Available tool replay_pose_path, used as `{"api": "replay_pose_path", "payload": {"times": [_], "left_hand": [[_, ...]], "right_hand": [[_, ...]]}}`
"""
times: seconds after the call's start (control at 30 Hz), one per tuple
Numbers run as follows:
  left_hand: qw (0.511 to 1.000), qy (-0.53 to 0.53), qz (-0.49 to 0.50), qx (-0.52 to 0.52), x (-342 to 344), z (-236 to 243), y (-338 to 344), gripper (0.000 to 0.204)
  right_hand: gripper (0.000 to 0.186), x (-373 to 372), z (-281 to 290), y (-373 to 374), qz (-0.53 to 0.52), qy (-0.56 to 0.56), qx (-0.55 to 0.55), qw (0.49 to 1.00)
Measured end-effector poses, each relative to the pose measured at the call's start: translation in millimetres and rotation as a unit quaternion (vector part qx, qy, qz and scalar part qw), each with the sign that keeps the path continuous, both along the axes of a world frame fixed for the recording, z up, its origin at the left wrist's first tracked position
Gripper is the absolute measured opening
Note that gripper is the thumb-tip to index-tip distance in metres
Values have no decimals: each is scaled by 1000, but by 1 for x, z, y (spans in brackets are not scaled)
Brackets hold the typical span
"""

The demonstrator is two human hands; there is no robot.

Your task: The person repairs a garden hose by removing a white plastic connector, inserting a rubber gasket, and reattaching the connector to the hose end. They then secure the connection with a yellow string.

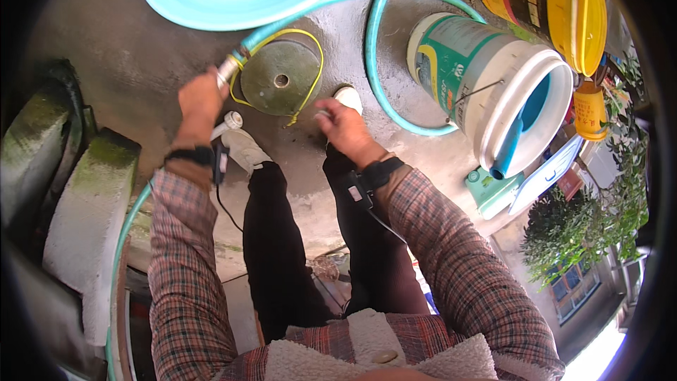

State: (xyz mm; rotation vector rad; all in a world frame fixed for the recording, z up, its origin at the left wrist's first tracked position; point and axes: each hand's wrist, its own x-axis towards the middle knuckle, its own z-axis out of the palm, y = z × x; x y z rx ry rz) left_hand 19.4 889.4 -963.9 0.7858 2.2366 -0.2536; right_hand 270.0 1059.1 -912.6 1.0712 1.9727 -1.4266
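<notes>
My left hand is closed around a pale pipe fitting at the end of a teal hose. Yellow cord is tied near this joint and loops loosely over a round, mossy stone disc with a central hole. Just below that hand, beside my left shoe, shows a white pipe end; whether it joins the fitting is hidden. My right hand hovers near the disc's lower right, above my right shoe, its fingers curled together. Anything small between those fingertips cannot be made out.
A light-blue basin stands at the top. On the right, a white bucket lies tilted with a blue tube inside, near a yellow bucket. Mossy concrete blocks line the left. Leafy plants grow at far right.
</notes>
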Motion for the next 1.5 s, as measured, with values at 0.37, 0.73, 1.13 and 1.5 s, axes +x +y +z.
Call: {"api": "replay_pose_path", "payload": {"times": [0.37,0.73,1.13,1.5], "left_hand": [[993,59,-36,94,135,349,6,41],[970,157,-27,182,182,506,39,39],[919,183,-112,332,228,543,41,49],[900,215,-139,354,271,646,-79,69]], "right_hand": [[42,-21,125,83,-443,-24,-356,822],[22,-6,287,154,-443,108,-406,792],[20,118,428,165,-542,321,-335,700],[32,278,557,3,-501,271,-501,652]]}}
